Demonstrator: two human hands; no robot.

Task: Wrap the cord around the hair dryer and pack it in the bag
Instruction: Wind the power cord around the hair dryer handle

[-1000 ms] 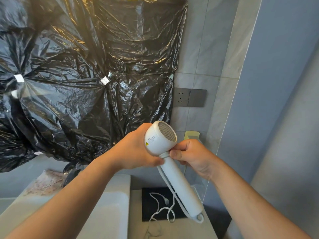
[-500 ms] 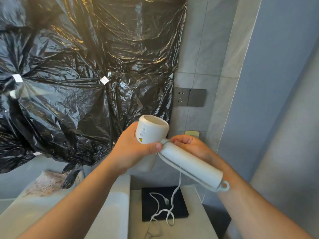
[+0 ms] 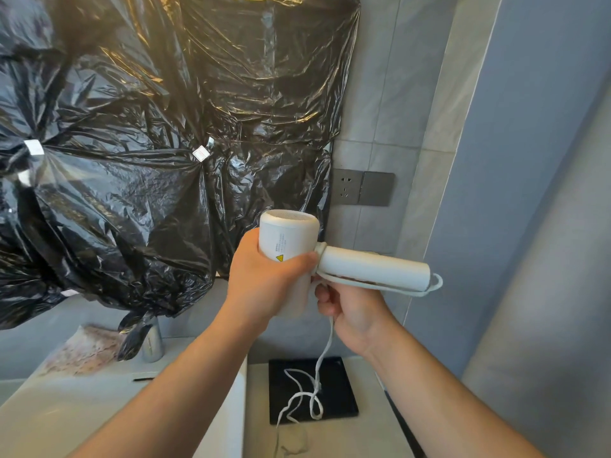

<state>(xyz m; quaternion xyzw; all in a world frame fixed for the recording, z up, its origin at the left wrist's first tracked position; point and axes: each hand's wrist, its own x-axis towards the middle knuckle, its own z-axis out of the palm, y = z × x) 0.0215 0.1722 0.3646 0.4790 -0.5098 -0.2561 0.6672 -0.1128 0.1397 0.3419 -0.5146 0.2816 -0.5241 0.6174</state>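
Dryer [image 3: 370,267]: white, held in air by barrel in left hand [image 3: 264,279]; mesh end up, handle horizontal, pointing right. Cord [image 3: 325,345]: white, one strand along handle underside, through right hand [image 3: 350,305], slack tangled on tabletop [image 3: 370,434].

The hair dryer [image 3: 370,266] is white with a small yellow warning triangle, its cord [image 3: 319,368] white too. Glossy black plastic sheeting [image 3: 132,160] behind; dark grey socket plate [image 3: 363,188]; black mat [image 3: 342,388]; a mottled pinkish-brown sheet [image 3: 82,352], possibly marbled.

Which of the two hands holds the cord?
The right hand: it grips the cord, while the left hand holds the hair dryer by its barrel.
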